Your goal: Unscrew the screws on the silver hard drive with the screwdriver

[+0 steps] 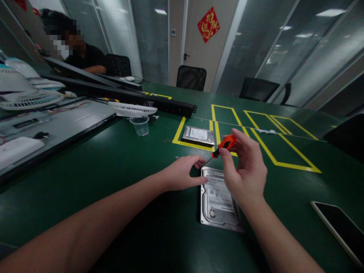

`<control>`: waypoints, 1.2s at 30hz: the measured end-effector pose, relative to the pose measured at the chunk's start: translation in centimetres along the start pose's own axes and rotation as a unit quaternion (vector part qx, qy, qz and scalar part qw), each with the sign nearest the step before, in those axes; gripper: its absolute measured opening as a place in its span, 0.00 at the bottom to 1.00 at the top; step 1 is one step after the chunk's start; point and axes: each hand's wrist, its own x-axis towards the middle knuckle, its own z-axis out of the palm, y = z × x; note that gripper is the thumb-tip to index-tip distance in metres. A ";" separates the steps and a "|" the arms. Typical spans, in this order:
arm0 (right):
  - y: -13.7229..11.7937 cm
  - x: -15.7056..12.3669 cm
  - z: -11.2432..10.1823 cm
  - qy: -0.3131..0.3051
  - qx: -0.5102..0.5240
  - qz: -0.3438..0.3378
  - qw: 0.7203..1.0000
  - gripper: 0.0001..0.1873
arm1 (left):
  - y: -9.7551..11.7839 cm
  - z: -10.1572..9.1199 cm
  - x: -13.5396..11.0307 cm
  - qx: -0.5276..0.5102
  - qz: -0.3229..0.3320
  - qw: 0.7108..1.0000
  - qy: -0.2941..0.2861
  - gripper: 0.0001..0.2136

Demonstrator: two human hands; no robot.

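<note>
A silver hard drive (217,204) lies flat on the green table (119,178) right in front of me. My left hand (182,173) rests at its top left corner, thumb and fingers pinched against the drive's edge. My right hand (246,168) hovers over the drive's top right, fingers closed round a small screwdriver with an orange handle (226,144). Its thin shaft slants down and left toward the drive's top left corner, close to my left fingertips. A second hard drive (198,135) lies farther back inside a yellow taped square.
Yellow taped boxes (284,146) mark the table to the right. A clear plastic cup (140,125), a white fan grille (132,110) and a long black power strip (136,99) sit behind. A phone (341,227) lies at right. Another person sits far left behind monitors.
</note>
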 end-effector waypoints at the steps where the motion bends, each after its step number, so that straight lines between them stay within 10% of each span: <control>1: 0.0 0.0 0.0 0.000 -0.001 -0.001 1.000 0.29 | 0.0 0.0 0.0 -0.001 -0.002 1.000 -0.002 0.24; 36: -0.6 0.0 -0.1 0.007 0.024 0.011 1.000 0.23 | -0.2 0.2 0.0 -0.006 0.005 1.000 0.004 0.23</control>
